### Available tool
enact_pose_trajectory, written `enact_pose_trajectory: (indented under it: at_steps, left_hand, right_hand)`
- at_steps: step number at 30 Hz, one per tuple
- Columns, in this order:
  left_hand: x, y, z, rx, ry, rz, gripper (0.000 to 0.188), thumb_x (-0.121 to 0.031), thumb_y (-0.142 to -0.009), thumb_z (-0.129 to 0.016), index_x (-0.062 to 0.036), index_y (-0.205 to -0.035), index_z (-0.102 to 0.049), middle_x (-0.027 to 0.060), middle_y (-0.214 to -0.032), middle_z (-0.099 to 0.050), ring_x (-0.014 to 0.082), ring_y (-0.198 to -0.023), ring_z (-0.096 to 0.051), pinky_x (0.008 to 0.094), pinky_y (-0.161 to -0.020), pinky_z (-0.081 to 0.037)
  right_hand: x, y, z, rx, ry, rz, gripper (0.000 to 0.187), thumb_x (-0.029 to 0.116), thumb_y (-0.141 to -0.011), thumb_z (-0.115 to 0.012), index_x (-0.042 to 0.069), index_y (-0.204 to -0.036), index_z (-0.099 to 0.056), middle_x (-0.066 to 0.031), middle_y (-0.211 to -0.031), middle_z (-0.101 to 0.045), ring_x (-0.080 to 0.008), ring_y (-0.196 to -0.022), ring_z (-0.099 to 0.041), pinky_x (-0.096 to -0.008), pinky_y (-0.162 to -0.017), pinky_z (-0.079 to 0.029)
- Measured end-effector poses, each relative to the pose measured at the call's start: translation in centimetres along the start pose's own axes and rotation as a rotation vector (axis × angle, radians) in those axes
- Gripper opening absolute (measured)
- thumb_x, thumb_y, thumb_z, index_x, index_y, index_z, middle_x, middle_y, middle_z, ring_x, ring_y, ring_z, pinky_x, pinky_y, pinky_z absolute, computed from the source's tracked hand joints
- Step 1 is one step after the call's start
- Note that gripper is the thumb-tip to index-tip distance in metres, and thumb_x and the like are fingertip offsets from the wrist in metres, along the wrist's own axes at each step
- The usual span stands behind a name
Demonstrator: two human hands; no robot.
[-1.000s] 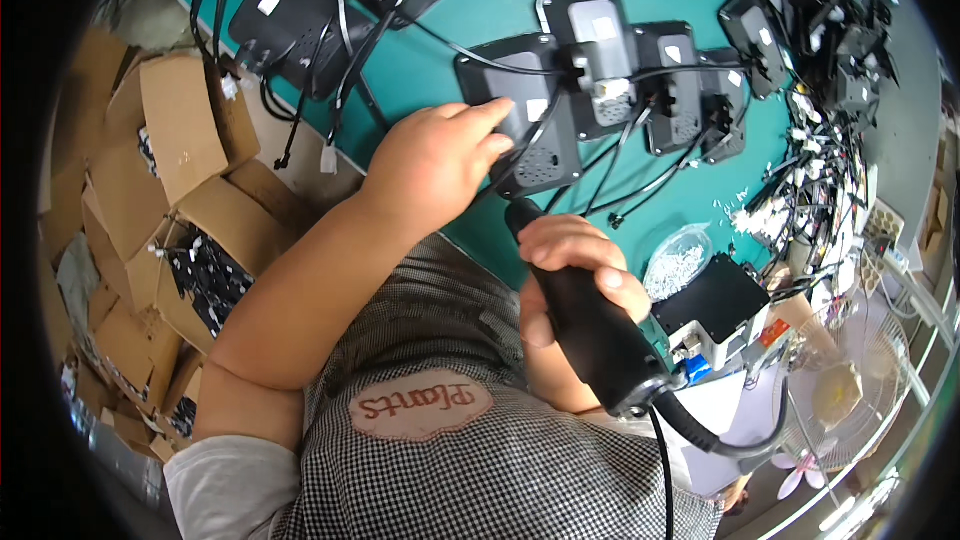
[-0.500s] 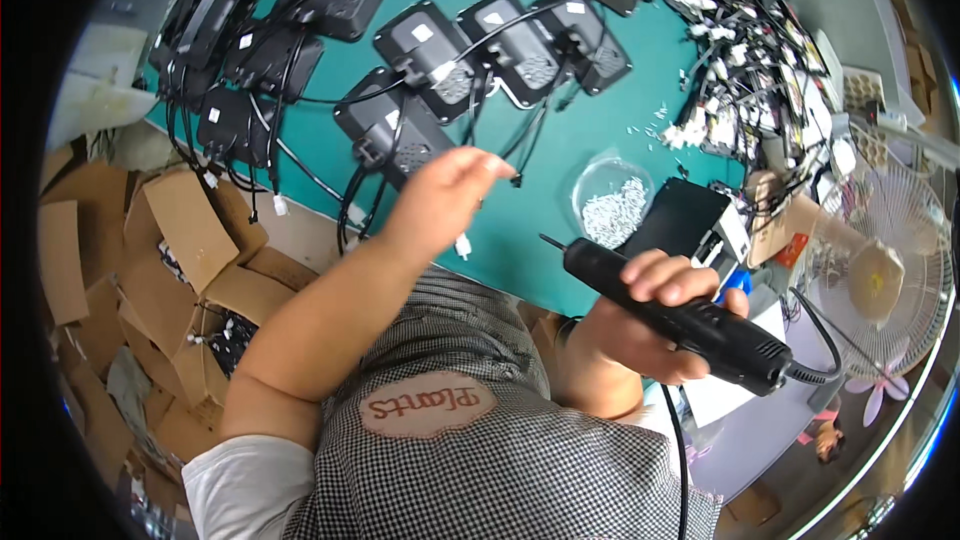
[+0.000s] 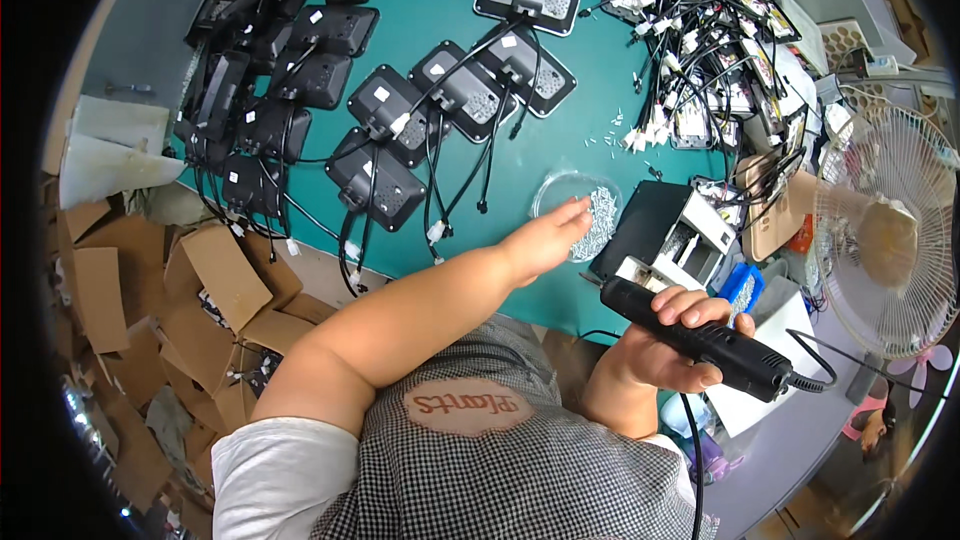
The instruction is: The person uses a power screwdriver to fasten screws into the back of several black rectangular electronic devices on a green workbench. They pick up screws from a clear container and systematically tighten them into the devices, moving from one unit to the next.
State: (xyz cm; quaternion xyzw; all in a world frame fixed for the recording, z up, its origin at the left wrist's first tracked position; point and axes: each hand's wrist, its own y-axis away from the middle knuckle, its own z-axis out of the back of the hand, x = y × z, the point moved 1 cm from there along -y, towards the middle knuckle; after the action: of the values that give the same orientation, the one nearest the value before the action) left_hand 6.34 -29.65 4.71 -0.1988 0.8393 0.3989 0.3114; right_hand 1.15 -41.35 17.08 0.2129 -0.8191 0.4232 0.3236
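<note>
My right hand (image 3: 655, 350) is wrapped round a black electric screwdriver (image 3: 752, 362), whose front end points up and left. A cord leaves its rear end. My left hand (image 3: 540, 245) reaches over the near left side of a clear round dish (image 3: 545, 190). Its fingers are stretched out, with nothing visible in them, and cover part of the dish. Small silvery screws (image 3: 604, 224) lie inside. Beyond the left hand, black plastic housings (image 3: 375, 180) with cables and dotted grilles rest on the green mat (image 3: 520, 165).
More black housings (image 3: 265, 130) are piled at the left. A tangle of cables with white connectors (image 3: 670, 80) covers the right rear. Right of the dish stands a black-and-white machine (image 3: 640, 225), near a blue container (image 3: 742, 288) and a fan (image 3: 890, 230). Cardboard boxes (image 3: 225, 270) lie left below the table.
My left hand has moved right from beside the housings to the dish. The right hand, still round the screwdriver, has shifted slightly right. The view has shifted too.
</note>
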Motion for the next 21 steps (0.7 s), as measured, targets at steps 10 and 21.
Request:
enact_pose_trajectory:
  at_steps: [10,21]
  left_hand:
    - [-14.5,-4.5,9.7,-0.942,-0.985,-0.548,0.058,-0.038,-0.078,-0.066,-0.0001,-0.119,-0.052,0.0235,-0.119,-0.051,0.0353,-0.113,-0.048,0.0394,-0.099,-0.036]
    - [-18.8,-14.0,18.5,-0.85,-1.2,-0.093,0.034,-0.037,-0.074,-0.065,-0.0106,-0.095,-0.067,0.0112,-0.096,-0.066,0.0277,-0.091,-0.062,0.035,-0.081,-0.048]
  right_hand:
    - [-0.8,-1.0,1.7,-0.014,0.045,-0.062,0.065,0.048,-0.079,-0.066,0.006,-0.12,-0.037,-0.011,-0.074,-0.053,-0.0187,-0.054,-0.055,-0.0303,-0.047,-0.051]
    - [-0.9,0.0,4.7,-0.069,0.104,-0.151,0.064,0.043,-0.079,-0.067,0.007,-0.123,-0.037,-0.0105,-0.077,-0.052,-0.0184,-0.057,-0.054,-0.0317,-0.053,-0.05]
